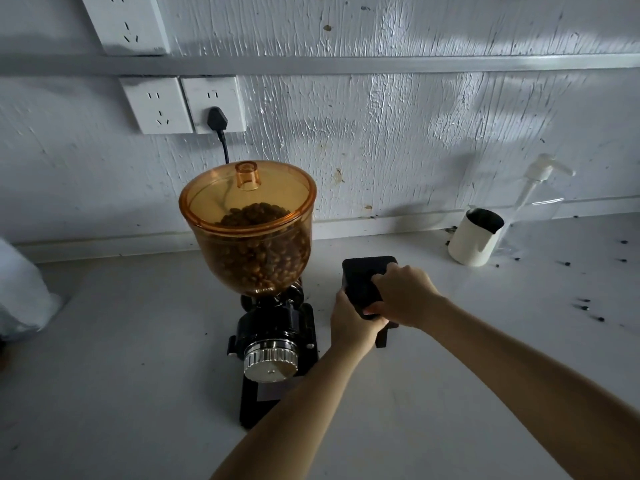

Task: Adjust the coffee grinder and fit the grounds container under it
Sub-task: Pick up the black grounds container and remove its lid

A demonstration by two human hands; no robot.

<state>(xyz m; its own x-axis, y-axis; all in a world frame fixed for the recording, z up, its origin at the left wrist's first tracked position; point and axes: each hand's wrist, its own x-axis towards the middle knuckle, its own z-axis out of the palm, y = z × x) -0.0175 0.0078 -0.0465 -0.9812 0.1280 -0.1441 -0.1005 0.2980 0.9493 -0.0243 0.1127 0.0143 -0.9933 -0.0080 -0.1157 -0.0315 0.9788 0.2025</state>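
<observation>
A black grounds container [363, 282] is held by both hands just to the right of the coffee grinder [273, 337], apart from it and not under it. The left hand [351, 323] is wrapped around the container's near left side, and the right hand [403, 296] is laid over its top right part, with the fingers [381, 277] pressed on the dark surface. Whether the container is lifted or is resting on the white counter [121, 341] cannot be told. On the grinder an amber hopper [247, 216] with its lid on is seen, partly filled with coffee beans [258, 258], and a silver ribbed knob [270, 358] is seen at the front. A black plug [217, 118] is inserted in a wall socket [213, 103] behind. Far to the right a white pitcher [474, 242] is standing near the wall, beside a clear pump bottle [540, 202], and some loose beans [585, 308] are scattered on the counter.
</observation>
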